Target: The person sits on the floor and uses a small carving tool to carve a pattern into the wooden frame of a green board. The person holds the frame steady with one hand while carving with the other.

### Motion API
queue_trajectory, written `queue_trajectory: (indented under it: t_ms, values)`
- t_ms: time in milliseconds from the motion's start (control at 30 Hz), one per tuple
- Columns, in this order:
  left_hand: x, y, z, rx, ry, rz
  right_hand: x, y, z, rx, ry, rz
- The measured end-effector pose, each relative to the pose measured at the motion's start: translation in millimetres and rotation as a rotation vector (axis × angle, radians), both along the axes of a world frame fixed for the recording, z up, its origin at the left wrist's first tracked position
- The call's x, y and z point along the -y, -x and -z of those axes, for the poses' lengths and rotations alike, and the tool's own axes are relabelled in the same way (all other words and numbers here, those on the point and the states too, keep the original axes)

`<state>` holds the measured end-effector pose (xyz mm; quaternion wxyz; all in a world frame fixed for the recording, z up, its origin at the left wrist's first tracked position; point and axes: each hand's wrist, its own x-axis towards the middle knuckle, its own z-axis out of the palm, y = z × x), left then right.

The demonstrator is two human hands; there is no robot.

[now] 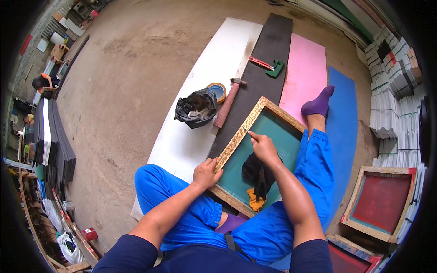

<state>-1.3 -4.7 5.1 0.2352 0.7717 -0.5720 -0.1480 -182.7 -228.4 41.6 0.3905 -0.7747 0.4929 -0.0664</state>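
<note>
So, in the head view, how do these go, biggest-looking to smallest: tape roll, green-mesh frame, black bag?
1. Green-mesh frame, easily biggest
2. Black bag
3. Tape roll, smallest

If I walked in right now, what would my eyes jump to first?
Probably the wooden frame with a green panel, near the middle, the left hand on its edge and the right hand pinching a thin object. Then the purple sock, farther right, and the black bag on the white sheet.
</note>
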Motion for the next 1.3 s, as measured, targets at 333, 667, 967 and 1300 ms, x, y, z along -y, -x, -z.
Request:
queue_trajectory:
  t_ms: [333, 667, 967, 1300]
  values:
    - [2, -1, 1, 0.01, -0.015, 0.004, 7, 16, 62, 0.387, -0.155, 0.053]
    - [-4, -3, 3, 0.001, -0.018, -0.015, 8, 0, 0, 0.391, -0.864, 0.385]
    - [-4, -3, 2, -0.011, -0.024, -0.017, -6, 3, -12, 0.042, -0.049, 0.066]
    - [-1, -2, -2, -0.018, -0.017, -0.008, -11, 0, -20, -0.072, 0.13, 0.002]
